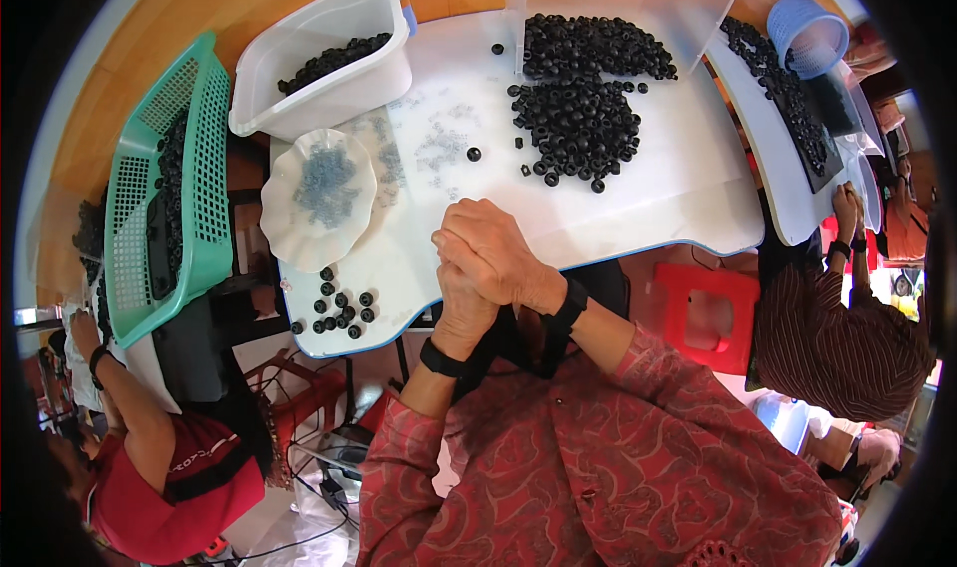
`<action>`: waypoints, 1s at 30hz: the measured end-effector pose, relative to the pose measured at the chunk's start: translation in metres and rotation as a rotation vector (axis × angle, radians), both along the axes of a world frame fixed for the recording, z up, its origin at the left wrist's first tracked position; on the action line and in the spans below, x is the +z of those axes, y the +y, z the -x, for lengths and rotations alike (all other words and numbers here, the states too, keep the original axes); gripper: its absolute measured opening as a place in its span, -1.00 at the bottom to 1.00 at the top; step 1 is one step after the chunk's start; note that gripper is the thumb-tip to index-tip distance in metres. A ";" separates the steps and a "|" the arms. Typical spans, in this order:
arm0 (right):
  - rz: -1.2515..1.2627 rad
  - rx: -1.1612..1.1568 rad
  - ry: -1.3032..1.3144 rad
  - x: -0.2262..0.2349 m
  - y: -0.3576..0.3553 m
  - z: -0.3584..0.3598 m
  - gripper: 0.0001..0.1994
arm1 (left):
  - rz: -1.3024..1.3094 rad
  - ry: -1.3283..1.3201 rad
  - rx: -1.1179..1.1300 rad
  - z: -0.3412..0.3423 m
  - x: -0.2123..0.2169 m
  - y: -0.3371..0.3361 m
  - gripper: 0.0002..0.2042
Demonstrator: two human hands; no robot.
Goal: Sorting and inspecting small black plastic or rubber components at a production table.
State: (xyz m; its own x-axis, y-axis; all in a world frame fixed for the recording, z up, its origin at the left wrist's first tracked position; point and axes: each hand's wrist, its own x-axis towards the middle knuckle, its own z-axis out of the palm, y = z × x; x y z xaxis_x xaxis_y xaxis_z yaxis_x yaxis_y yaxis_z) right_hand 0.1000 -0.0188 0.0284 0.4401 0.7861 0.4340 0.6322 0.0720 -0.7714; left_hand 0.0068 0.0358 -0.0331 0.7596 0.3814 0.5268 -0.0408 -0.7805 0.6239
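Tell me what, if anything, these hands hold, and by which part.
It cannot be told: the right hand and left hand are clasped together, hiding anything between them.

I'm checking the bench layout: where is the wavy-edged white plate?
In the head view, the wavy-edged white plate rests on the left part of the white table, just below the white tub and above scattered black pieces.

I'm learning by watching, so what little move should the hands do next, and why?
Maybe the right hand should loosen from the left hand: they're clasped together, hiding whatever might be between them, and neither looks free to reach the black pieces or the plate.
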 end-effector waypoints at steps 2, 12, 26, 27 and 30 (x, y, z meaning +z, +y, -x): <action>0.001 -0.011 0.014 0.002 0.001 0.001 -0.75 | -0.007 0.011 0.006 0.001 0.002 0.001 -0.59; -0.007 -0.018 0.055 0.005 -0.003 0.002 -0.74 | -0.088 0.008 0.009 -0.002 0.008 -0.001 -0.65; -0.164 -0.044 0.391 -0.001 -0.013 -0.009 -0.74 | -0.084 -0.007 0.043 -0.006 0.020 -0.003 -0.72; -0.226 -0.091 0.387 -0.002 -0.020 -0.013 -0.73 | -0.065 0.009 0.044 -0.008 0.025 -0.004 -0.75; -0.266 -0.212 0.373 -0.007 -0.046 -0.025 -0.81 | -0.032 -0.027 0.025 -0.009 0.035 -0.005 -0.77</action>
State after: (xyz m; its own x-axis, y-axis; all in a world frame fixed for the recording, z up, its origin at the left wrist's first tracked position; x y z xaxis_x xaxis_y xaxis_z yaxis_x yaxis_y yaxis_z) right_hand 0.1250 -0.0647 0.0212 0.7417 0.5459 0.3896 0.3386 0.1966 -0.9201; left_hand 0.0155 0.0308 0.0020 0.7354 0.3827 0.5592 -0.0378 -0.8008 0.5978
